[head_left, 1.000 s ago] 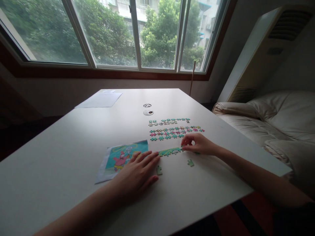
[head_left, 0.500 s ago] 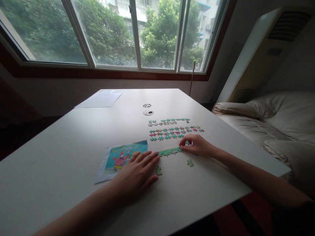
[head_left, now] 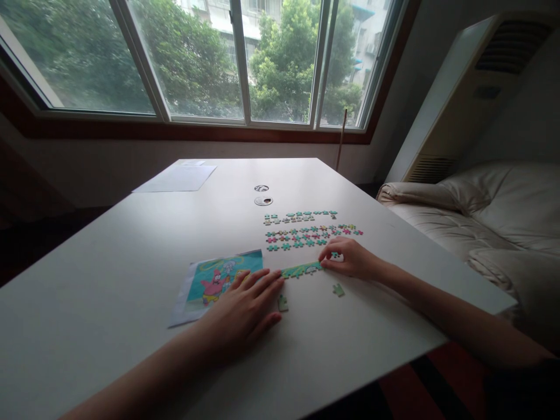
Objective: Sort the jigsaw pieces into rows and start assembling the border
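A joined strip of green jigsaw puzzle pieces point(head_left: 301, 270) lies on the white table point(head_left: 131, 262). My left hand point(head_left: 247, 303) rests flat with fingers stretched out, its fingertips at the strip's left end. It partly covers a picture sheet point(head_left: 214, 283) showing cartoon figures. At the strip's right end, my right hand point(head_left: 345, 256) pinches a puzzle piece between thumb and forefinger; the fingers mostly hide it. One loose greenish piece point(head_left: 283, 302) lies beside my left hand, and another loose piece point(head_left: 338, 290) sits below my right hand.
Beyond the strip, several rows of loose puzzle pieces point(head_left: 301, 230) are laid out. Farther back are two round, shiny items point(head_left: 263, 200). A paper sheet point(head_left: 177, 178) lies at the far left. A sofa point(head_left: 437, 204) stands along the right.
My right hand's fingers have shifted very slightly at the strip's end. My left hand, the strip and the loose pieces look unmoved.
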A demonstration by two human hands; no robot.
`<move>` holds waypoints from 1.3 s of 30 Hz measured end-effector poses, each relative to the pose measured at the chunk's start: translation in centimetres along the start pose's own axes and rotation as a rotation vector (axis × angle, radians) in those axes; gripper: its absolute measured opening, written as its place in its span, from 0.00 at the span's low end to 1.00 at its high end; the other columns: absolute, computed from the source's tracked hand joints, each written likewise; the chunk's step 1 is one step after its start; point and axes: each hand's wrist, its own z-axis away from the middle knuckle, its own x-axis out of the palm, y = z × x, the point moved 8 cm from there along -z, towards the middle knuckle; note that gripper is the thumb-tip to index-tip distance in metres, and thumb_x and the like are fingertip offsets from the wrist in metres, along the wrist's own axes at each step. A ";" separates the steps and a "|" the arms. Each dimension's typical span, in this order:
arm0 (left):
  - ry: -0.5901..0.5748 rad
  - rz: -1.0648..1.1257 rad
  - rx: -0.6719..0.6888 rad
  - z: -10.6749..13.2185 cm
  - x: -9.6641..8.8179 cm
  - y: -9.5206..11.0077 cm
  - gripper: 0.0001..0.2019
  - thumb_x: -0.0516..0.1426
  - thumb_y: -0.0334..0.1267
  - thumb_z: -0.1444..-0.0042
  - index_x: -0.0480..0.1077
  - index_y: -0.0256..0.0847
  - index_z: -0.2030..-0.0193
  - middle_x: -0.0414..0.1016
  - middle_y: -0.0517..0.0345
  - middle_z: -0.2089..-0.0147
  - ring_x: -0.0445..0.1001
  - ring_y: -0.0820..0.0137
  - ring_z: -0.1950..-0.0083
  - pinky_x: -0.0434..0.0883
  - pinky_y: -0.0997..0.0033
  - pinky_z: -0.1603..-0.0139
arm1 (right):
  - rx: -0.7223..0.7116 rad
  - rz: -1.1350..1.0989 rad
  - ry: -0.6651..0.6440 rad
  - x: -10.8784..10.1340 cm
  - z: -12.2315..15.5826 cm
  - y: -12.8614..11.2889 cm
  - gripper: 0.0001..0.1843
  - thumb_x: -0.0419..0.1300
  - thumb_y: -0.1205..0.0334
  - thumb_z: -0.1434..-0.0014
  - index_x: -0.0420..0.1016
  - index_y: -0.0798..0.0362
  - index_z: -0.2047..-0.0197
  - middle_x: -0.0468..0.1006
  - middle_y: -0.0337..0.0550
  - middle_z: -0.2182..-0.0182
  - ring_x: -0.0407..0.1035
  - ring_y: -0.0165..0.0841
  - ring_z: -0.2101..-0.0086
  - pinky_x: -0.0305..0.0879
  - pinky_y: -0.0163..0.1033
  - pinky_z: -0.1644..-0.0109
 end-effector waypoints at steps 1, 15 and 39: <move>-0.003 -0.003 -0.001 0.0 0.0 0.0 0.24 0.42 0.48 0.38 0.51 0.42 0.38 0.53 0.52 0.36 0.53 0.55 0.38 0.54 0.51 0.43 | 0.012 0.011 0.005 -0.4 0.0 0.2 0.07 0.57 0.60 0.46 0.75 0.52 0.68 0.73 0.40 0.73 0.65 0.29 0.70 0.59 0.34 0.64; -0.001 -0.011 -0.004 0.0 -0.3 0.1 0.24 0.42 0.47 0.38 0.51 0.41 0.37 0.53 0.52 0.36 0.52 0.55 0.38 0.54 0.51 0.42 | 0.049 -0.178 -0.497 -1.6 2.8 2.8 0.14 0.57 0.60 0.48 0.72 0.52 0.57 0.70 0.43 0.65 0.64 0.30 0.66 0.61 0.34 0.64; 0.026 0.018 0.002 0.1 -0.5 0.1 0.23 0.43 0.47 0.38 0.51 0.42 0.37 0.54 0.52 0.37 0.53 0.55 0.38 0.54 0.52 0.42 | 0.107 -0.166 -0.504 -1.0 2.8 3.3 0.14 0.58 0.54 0.49 0.72 0.53 0.61 0.66 0.36 0.76 0.59 0.26 0.75 0.55 0.31 0.72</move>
